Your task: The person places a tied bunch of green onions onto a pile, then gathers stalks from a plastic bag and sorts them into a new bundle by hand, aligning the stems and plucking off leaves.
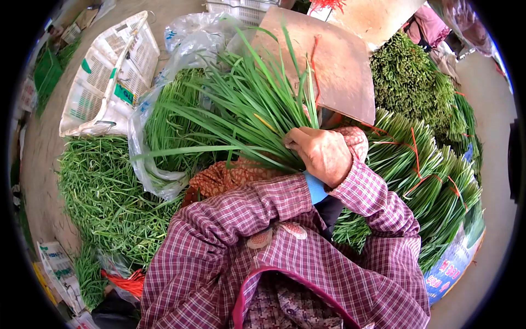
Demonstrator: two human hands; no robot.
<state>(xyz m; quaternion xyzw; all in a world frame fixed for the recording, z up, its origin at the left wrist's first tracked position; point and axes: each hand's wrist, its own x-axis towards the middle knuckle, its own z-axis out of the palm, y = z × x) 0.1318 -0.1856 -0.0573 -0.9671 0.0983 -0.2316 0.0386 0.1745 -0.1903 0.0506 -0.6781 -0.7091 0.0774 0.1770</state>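
Upper left stands one white slatted crate (112, 77) with green markings, a green crate (47, 71) beyond; top edge, a second white crate (241, 9); lower left, a black plastic bag (116, 313).

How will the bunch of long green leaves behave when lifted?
The bunch of long green leaves will probably flop at the tips: its thin blades splay and arch beyond the right hand. It looks light, being only narrow leaves. Outer ones may slip out, since no tie shows around it.
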